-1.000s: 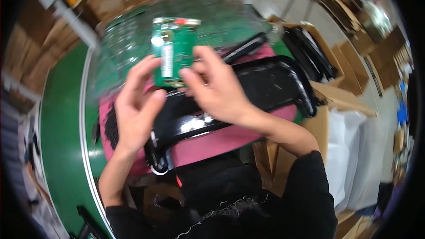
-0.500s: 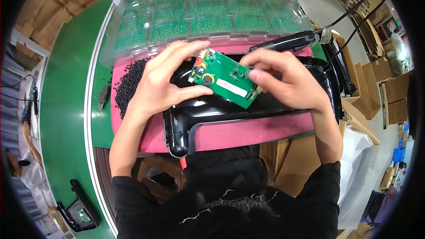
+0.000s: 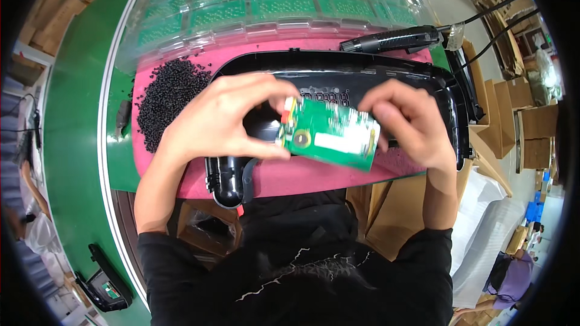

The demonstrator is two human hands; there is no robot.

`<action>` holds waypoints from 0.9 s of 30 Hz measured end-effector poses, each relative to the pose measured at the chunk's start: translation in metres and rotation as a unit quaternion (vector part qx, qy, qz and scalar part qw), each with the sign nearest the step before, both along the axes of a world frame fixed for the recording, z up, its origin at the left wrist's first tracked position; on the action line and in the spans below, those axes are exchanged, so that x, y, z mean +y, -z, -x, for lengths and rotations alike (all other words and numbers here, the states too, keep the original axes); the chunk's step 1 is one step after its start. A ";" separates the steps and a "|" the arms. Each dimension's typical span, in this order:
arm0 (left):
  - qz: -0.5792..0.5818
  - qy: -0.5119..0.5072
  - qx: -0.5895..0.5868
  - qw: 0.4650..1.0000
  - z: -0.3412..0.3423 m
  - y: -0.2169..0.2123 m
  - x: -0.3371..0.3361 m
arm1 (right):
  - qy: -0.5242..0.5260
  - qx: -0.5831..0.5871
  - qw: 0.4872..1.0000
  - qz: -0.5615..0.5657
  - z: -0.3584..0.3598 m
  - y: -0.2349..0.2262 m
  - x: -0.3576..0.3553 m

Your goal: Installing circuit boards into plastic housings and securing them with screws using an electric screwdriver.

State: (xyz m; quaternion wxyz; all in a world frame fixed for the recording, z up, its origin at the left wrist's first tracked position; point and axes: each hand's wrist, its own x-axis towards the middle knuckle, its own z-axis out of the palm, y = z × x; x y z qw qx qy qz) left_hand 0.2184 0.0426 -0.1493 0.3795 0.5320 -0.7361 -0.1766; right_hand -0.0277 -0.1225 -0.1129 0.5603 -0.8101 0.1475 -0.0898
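Observation:
A green circuit board with a round black part and a white label hangs tilted over the black plastic housing, blurred by motion. My left hand grips its left end between thumb and fingers, beside the red and white connectors. At its right end, the curled fingers of my right hand close on the edge; part of their contact is hidden. The housing lies with its hollow side up on a pink mat, and its rounded handle end points towards me at the left.
Black pellet-like pieces are heaped left of the housing. Clear trays of green boards fill the far side. A corded black electric screwdriver lies at the far right. Cardboard boxes stand to the right. Another person is at lower right.
The circuit board has moved right and slightly towards me, turning flatter, with both hands. More of the housing's inside shows now. The whole view has shifted a little.

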 end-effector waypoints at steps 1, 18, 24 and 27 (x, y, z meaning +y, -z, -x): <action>-0.027 0.029 -0.003 0.999 0.002 0.000 0.002 | -0.027 0.032 0.999 -0.033 0.008 -0.003 0.001; -0.100 -0.137 -0.132 0.977 0.017 0.011 -0.023 | 0.061 -0.050 0.979 0.186 0.001 0.055 -0.029; -0.098 -0.131 -0.176 0.971 0.019 0.014 -0.024 | 0.060 -0.045 0.970 0.231 0.000 0.061 -0.028; -0.097 -0.134 -0.180 0.970 0.019 0.016 -0.025 | 0.063 -0.042 0.969 0.234 -0.002 0.064 -0.028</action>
